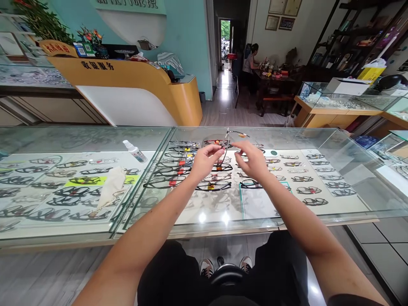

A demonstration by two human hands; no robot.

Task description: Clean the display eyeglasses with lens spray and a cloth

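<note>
Above the glass display counter, my left hand (206, 160) pinches a thin dark pair of eyeglasses (227, 142) between thumb and fingers. One temple arm of the pair reaches up and to the right, with an orange tag on it. My right hand (252, 160) is just right of the pair, its thumb and fingers apart; whether a fingertip touches the frame is hard to see. Below both hands, rows of tagged eyeglasses (213, 186) lie on the counter. Another dark pair (250, 184) sits under my right wrist, by a teal-edged panel (241, 202).
A white spray bottle (134, 151) and a pale cloth pouch (112, 187) rest on the left counter. More frames (309, 190) are on the right side. Beyond stand an orange reception desk (185, 102) and a person (250, 63) seated at a table.
</note>
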